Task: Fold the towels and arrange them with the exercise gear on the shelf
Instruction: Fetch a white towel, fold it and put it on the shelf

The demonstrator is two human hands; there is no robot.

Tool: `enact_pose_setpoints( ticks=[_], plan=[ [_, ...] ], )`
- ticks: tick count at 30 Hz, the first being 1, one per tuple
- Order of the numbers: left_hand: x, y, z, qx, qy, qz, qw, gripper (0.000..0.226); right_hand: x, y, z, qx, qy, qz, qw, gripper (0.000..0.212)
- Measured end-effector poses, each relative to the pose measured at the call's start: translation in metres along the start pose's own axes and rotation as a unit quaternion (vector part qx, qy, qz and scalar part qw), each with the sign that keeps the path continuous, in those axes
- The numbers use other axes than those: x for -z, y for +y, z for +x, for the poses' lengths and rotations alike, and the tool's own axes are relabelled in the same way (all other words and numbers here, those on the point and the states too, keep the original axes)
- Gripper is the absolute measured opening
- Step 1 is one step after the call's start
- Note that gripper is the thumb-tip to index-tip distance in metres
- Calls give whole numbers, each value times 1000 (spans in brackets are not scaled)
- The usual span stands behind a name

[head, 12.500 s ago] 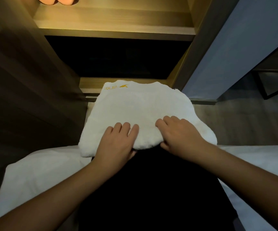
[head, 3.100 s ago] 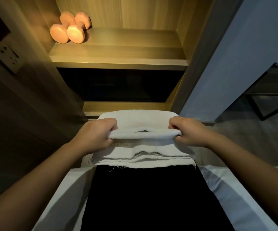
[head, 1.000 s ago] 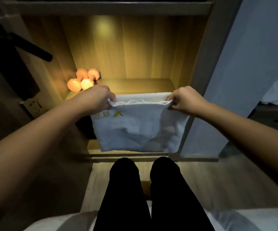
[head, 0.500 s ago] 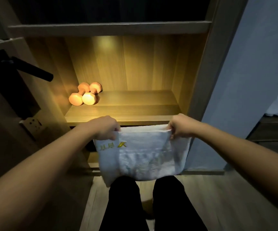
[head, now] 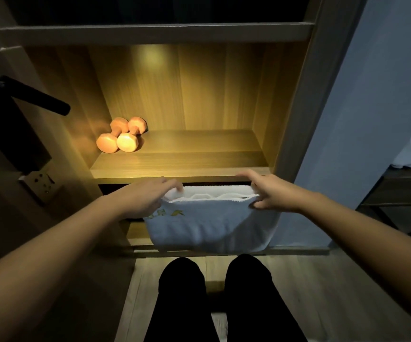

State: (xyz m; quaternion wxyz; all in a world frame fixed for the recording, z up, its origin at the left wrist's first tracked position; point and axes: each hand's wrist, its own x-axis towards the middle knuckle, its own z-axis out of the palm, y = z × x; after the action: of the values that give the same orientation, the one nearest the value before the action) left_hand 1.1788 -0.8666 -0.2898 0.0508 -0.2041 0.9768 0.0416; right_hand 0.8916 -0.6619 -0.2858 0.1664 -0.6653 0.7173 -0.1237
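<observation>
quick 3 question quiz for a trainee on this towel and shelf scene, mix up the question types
1. True or false: the towel already lies on the lit shelf.
2. Where on the shelf do the two orange dumbbells sit? A: left side. B: right side. C: front centre.
3. Fill in: the left hand and the right hand hold the towel by its top ____.
Key: 1 false, it hangs from both hands in front of the shelf, below its front edge. 2 A. 3 corners.
</observation>
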Motion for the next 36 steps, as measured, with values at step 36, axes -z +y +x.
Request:
enact_pose_setpoints(
  ticks=[36],
  plan=[
    [54, 17, 19, 159, 193, 106, 962, 12, 27, -34, 33, -47, 237, -183, 953, 38]
  ],
)
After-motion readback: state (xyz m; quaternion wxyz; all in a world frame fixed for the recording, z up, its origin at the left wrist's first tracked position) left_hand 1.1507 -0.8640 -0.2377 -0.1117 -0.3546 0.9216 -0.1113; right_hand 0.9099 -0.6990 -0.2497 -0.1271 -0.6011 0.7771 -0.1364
